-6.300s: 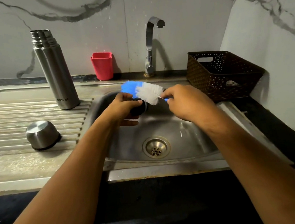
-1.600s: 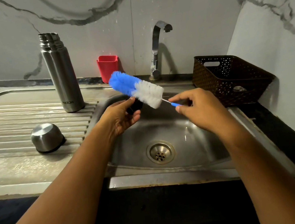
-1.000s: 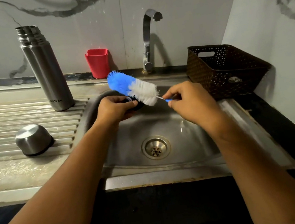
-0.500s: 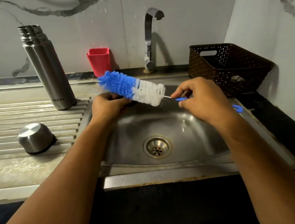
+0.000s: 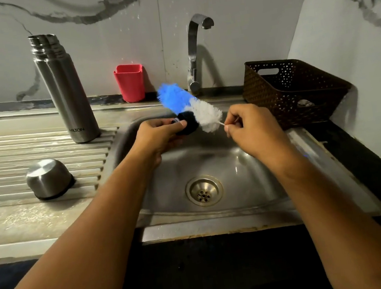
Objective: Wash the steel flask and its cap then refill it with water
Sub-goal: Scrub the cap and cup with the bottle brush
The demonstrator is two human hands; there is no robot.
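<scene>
mid-wash. left hand (image 5: 158, 134) closed on black stopper (image 5: 188, 126) over sink (image 5: 220, 223); right hand (image 5: 251, 128) pinching brush (image 5: 189, 106) stem, bristles against stopper. flask (image 5: 64, 88) upright, open, on drainboard; steel cap (image 5: 48, 177) inverted nearby. tap (image 5: 196, 50) dry. flask scrub, rinse, refill apparently outstanding.

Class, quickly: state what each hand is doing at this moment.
Left hand: closed on the small black stopper.
Right hand: closed on the bottle brush handle.

Grey-veined marble walls (image 5: 227, 16) meet behind a dark countertop (image 5: 361, 145).
</scene>
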